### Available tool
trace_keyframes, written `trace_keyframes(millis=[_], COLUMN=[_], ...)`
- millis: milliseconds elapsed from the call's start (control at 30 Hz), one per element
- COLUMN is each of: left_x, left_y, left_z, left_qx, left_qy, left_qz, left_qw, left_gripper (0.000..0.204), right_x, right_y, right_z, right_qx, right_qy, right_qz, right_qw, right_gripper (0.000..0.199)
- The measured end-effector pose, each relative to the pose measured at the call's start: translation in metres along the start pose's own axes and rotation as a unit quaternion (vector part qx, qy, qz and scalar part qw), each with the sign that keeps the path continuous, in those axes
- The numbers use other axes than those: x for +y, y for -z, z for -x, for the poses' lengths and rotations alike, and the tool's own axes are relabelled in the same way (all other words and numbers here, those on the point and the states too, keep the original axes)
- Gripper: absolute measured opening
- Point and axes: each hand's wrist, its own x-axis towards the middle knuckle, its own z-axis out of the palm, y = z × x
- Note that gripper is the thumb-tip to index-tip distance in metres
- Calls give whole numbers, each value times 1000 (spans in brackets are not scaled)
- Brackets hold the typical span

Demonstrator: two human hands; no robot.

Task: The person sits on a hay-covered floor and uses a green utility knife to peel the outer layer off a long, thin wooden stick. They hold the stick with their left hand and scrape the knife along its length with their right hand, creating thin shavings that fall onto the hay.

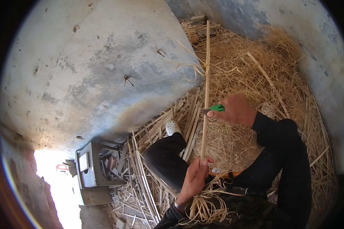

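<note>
- The right hand (236, 108) has its fingers wrapped around the green knife (218, 108), blade at the stick (206, 87); the left hand (195, 177) pinches the stick's near end.
- The stick runs from there to the far side, through the middle of the scene.
- If the blade slips or skips a knot, it could run toward the left hand or the left leg (166, 156), both nearer along that line.
- The right thumb sits just beside the blade; a twist of the knife could nick it.
- Too deep a bite could split the stick; a loose pinch could let it roll.
- Curls (195, 70) hang off its far part and might snag.
- Shavings (208, 209) bunch near the left wrist; slats (145, 183) crowd the left, straw (233, 141) the right.
- The wall (114, 57) limits leftward swing.
</note>
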Motion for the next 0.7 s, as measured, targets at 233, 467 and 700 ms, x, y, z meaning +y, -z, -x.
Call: trace_keyframes(millis=[233,467,700], left_x=[12,17,20], left_y=[-2,-3,-11], left_z=[13,17,22], left_qx=[74,112,68], left_qy=[-1,-78,-34], left_qz=[-178,-255,-269], left_qw=[981,957,960], left_gripper=[26,24,23], right_x=[-30,-24,30], right_y=[-11,-16,4], right_z=[16,12,-21], right_qx=[-12,3,34], right_qy=[85,69,-70], right_qz=[50,-1,-12], right_qw=[995,998,997], right_gripper=[78,77,77])
